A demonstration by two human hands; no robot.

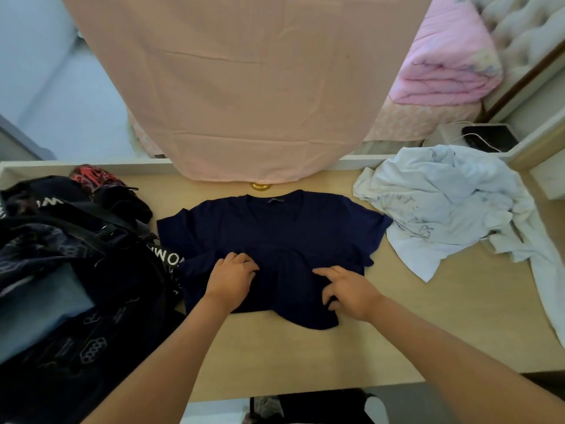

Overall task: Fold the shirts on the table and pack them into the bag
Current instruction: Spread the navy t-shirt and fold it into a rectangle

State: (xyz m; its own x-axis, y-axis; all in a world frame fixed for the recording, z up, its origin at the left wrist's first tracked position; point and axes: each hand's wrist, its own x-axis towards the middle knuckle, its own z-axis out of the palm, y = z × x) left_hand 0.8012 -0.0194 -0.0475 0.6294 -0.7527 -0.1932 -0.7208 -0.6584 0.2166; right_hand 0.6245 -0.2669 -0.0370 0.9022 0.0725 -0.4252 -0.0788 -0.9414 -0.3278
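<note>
- A black bag (76,270) slumps at the left end of the counter (305,356). It is soft-sided and gaping, with a pale printed hexagon pattern on its cloth and a strap bearing white block letters.
- Inside the bag's mouth lies a smooth grey-blue fold of fabric (39,307). A red-and-black mottled piece (91,177) sits at the bag's far edge.
- The navy shirt (275,228) is spread on the counter just right of the bag, its left sleeve close to the lettered strap. It is matte, short-sleeved and round-necked, with the collar pointing away from the person. The lower half is bunched into soft ridges.
- The left hand (232,276) rests on the shirt's lower middle. Its fingers are curled and dig into a gather of the cloth.
- A small shiny gold round object (260,186) sits beyond the collar, under the hem of a peach cloth (244,87) that hangs flat with sharp crease lines.
- The right hand (348,293) is on the shirt near its right hem. The forefinger lies along the fabric and the other fingers are tucked around a fold.
- A crumpled heap of white shirts (443,203), thin and faintly marked with grey print, lies on the right of the counter, touching the navy sleeve.
- Beyond the heap are a dark flat device (489,137) with a white cable, a puffy pink quilt (449,62) and a pale tufted headboard (526,32).
</note>
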